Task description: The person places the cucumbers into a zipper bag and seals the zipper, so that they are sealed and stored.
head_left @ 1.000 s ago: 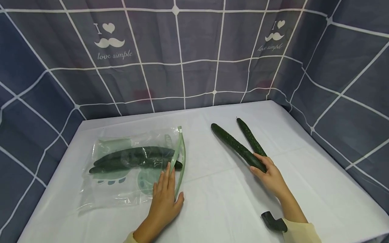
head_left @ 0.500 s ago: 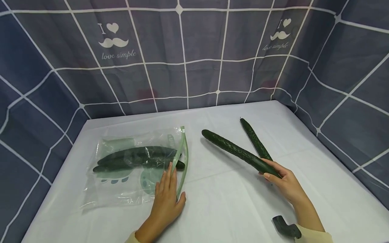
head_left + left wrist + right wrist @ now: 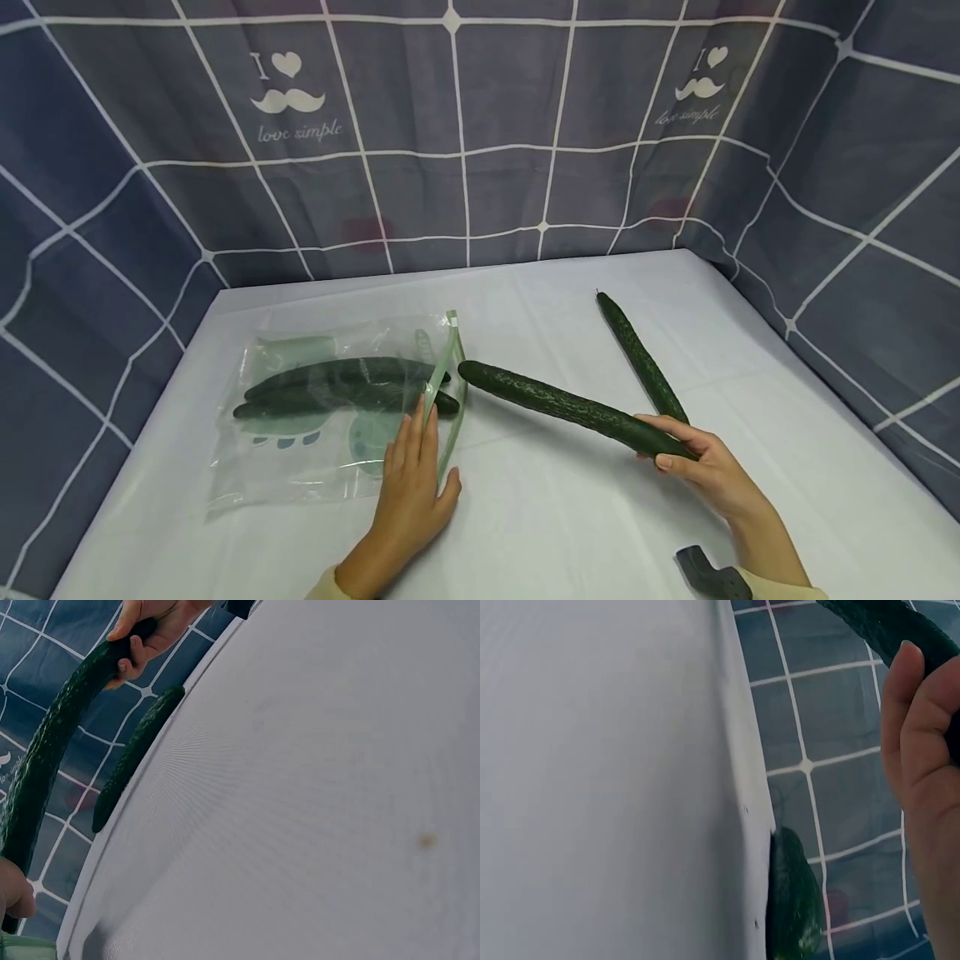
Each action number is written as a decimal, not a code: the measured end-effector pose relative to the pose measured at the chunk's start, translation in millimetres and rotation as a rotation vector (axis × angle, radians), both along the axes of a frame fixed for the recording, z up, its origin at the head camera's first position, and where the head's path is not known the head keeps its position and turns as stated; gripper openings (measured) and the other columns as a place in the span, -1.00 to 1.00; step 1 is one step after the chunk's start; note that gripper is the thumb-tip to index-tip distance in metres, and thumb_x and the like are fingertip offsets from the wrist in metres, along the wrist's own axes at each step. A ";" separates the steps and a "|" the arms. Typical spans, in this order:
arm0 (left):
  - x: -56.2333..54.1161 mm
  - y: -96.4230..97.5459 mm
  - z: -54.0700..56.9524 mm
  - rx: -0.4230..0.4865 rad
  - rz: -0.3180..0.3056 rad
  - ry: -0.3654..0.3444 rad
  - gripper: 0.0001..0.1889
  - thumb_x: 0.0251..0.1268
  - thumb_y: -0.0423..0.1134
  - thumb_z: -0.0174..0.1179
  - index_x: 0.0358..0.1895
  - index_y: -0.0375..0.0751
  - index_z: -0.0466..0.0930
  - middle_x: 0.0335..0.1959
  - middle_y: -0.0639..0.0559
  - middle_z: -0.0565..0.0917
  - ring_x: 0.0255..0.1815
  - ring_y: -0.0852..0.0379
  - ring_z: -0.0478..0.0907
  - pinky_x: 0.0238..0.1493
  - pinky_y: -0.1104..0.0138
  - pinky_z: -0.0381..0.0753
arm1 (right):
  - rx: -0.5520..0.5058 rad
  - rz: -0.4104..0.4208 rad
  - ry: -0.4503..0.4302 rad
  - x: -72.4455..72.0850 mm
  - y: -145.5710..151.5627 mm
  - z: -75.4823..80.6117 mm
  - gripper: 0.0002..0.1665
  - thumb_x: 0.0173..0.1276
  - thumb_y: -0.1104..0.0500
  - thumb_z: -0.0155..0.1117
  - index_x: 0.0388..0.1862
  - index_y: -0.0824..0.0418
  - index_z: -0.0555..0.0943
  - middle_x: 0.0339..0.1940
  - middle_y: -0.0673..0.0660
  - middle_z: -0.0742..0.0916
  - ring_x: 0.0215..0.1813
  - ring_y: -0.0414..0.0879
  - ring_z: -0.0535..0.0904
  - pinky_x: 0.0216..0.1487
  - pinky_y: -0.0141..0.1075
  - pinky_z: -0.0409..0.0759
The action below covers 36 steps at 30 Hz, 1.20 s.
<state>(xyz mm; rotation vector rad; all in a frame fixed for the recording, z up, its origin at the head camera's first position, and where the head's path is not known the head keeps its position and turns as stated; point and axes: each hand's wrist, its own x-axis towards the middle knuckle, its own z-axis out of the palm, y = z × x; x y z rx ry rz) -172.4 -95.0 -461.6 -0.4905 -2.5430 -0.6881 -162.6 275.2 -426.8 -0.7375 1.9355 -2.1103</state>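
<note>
In the head view, my right hand grips one end of a long green cucumber, raised slantwise over the table. Its far tip reaches the green zip edge of a clear plastic zip bag. Two dark cucumbers lie inside the bag, their right ends near its mouth. My left hand rests with straight fingers on the bag's zip edge. Another cucumber lies on the table beyond my right hand. The left wrist view shows a bit of my left thumb near the held cucumber's tip.
A white cloth covers the table. Dark grid-patterned curtains stand behind it and at both sides. A black device sits at my right wrist.
My right hand has lifted the cucumber from beside the other one and swung its far tip left to the bag's mouth. My left hand stays on the bag.
</note>
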 end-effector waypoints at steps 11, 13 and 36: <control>1.4 -5.0 -0.7 -0.017 0.005 0.101 -0.11 -0.12 -0.24 0.26 0.38 -0.29 0.05 0.44 -0.15 0.07 0.30 -0.35 0.18 0.00 -0.25 0.34 | 0.053 0.122 -0.032 -43.6 -42.6 -1.3 -0.46 0.29 0.47 -0.05 0.28 0.36 0.30 0.10 0.02 0.58 -0.03 -0.17 0.59 -0.17 -0.35 0.51; 1.3 -5.2 -1.1 -0.026 0.005 0.130 -0.13 -0.14 -0.24 0.26 0.36 -0.31 0.09 0.43 -0.15 0.09 0.30 -0.38 0.16 0.00 -0.24 0.34 | 0.037 0.150 -0.048 -52.3 -53.6 -2.5 -0.46 0.30 0.46 -0.05 0.28 0.35 0.31 0.09 0.02 0.58 -0.03 -0.16 0.59 -0.16 -0.35 0.51; 6.2 -7.3 2.8 -0.150 0.000 0.130 -0.20 -0.10 -0.14 0.29 0.29 -0.34 0.22 0.47 -0.11 -0.06 0.40 -0.32 -0.05 -0.02 -0.34 0.27 | 0.032 0.339 -0.190 -124.7 -207.4 -9.2 -0.44 0.20 0.34 0.14 0.17 0.56 0.32 -0.25 -0.06 0.69 -0.26 -0.25 0.58 -0.24 -0.39 0.53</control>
